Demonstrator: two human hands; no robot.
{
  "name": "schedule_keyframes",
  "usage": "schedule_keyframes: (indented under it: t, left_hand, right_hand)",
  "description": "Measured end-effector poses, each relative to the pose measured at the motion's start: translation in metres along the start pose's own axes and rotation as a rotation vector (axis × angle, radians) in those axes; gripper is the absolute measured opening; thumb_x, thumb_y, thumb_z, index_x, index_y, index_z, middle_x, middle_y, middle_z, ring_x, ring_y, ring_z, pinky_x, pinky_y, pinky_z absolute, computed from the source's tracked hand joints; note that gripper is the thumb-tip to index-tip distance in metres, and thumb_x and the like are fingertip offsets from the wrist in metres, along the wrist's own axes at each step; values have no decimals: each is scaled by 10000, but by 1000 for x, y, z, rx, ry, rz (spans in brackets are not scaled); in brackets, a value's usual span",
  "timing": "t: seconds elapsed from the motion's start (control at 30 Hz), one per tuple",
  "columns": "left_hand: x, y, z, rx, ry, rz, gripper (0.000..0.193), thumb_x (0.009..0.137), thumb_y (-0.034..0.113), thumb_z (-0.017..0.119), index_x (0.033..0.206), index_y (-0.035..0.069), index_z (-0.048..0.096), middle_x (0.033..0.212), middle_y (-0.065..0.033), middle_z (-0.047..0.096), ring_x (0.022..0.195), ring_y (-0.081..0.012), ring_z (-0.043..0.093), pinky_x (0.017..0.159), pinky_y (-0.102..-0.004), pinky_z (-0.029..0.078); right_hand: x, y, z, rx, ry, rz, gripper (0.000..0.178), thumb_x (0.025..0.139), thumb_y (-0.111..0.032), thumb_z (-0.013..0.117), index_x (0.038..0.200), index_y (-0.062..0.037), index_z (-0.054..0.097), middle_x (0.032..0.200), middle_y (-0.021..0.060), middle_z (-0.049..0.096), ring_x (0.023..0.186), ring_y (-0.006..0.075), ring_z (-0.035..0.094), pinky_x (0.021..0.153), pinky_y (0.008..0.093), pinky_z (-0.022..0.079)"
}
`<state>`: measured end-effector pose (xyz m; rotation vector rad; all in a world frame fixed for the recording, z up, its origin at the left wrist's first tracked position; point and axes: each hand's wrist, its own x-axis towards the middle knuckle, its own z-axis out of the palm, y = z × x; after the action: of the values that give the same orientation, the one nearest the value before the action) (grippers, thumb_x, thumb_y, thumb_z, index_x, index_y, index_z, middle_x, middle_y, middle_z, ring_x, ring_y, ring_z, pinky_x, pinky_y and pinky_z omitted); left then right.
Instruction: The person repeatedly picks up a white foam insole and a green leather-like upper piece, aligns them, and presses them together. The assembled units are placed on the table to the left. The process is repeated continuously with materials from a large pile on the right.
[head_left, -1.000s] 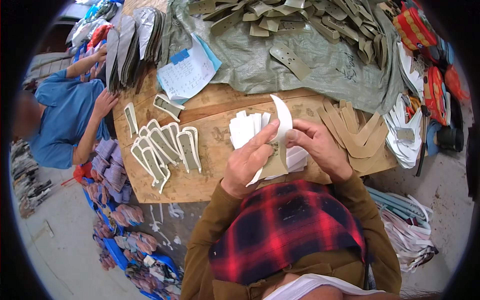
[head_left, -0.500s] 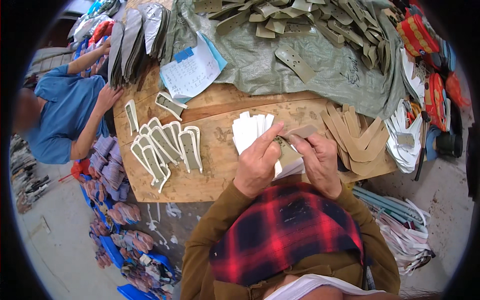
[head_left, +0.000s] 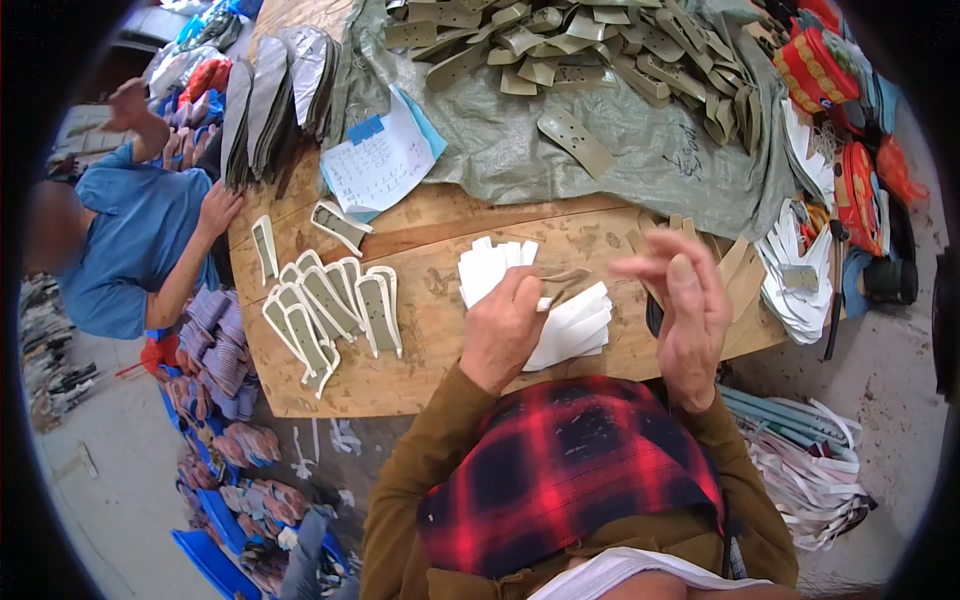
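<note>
My left hand (head_left: 503, 332) is closed on a thin olive-brown piece (head_left: 570, 284), which sticks out to the right of my fingers and is seen nearly edge-on. A white bit shows at my fingertips. Apart from it, my right hand (head_left: 690, 315) is raised with its fingers stretched out, slightly blurred, holding nothing. White strips lie fanned on the table in one stack (head_left: 484, 265) beyond my left hand and another stack (head_left: 572, 333) between my hands. Partly hidden behind my right hand are tan V-shaped strips (head_left: 738, 290).
White-edged olive plates (head_left: 325, 300) lie grouped on the wooden table (head_left: 420, 385) at left. A heap of olive plates (head_left: 600, 40) covers a grey-green sack (head_left: 480, 150) at the back, beside a written sheet (head_left: 385, 165). A person in blue (head_left: 135, 235) works beside grey stacks (head_left: 265, 110) at left.
My right hand has come away from the held piece, moved right and opened. My left hand keeps the piece, now turned nearly edge-on. The other person has raised one hand off the grey stacks.
</note>
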<state>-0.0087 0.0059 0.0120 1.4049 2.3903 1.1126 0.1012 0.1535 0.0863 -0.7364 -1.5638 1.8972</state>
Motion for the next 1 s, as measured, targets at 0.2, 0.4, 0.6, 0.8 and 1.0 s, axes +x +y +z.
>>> schedule_keyframes:
  t: [0.2,0.4,0.6,0.8,1.0]
  left_hand:
    - [15,38,-32,-534,-183,-271,226,971,145,545,1130,-14,522,954,-183,657,880,-366,656,757,-372,515]
    - [3,30,-24,-652,-370,-308,262,996,162,501,1194,-9,519,982,-176,657,919,-304,667,799,-368,503]
    - [0,31,-17,-1001,-476,-373,242,1007,192,477,1147,15,562,1003,-75,638,921,-177,610,823,-334,479]
    - [8,34,-29,-1052,-623,-415,255,1016,214,458,1150,27,568,1055,-35,607,971,-130,556,876,-295,455]
    - [4,28,-22,-999,-549,-405,262,1017,215,469,1140,10,577,1005,-59,641,895,-141,575,825,-290,473]
  right_hand:
    - [24,48,-26,146,-509,331,251,995,-154,551,1127,24,670,866,27,631,763,82,565,720,234,466]
    - [16,59,-23,195,-522,437,138,947,-145,634,928,-14,673,749,-13,609,648,52,550,613,208,451]
    - [18,52,-31,327,-568,572,142,963,-156,610,916,-21,615,735,14,637,610,58,587,576,198,471]
    - [29,41,-35,281,-622,610,178,994,-185,563,916,-28,587,697,19,636,577,56,591,541,201,478]
    - [15,44,-14,119,-407,572,215,992,-214,568,838,-65,564,576,-9,546,423,41,475,396,190,373]
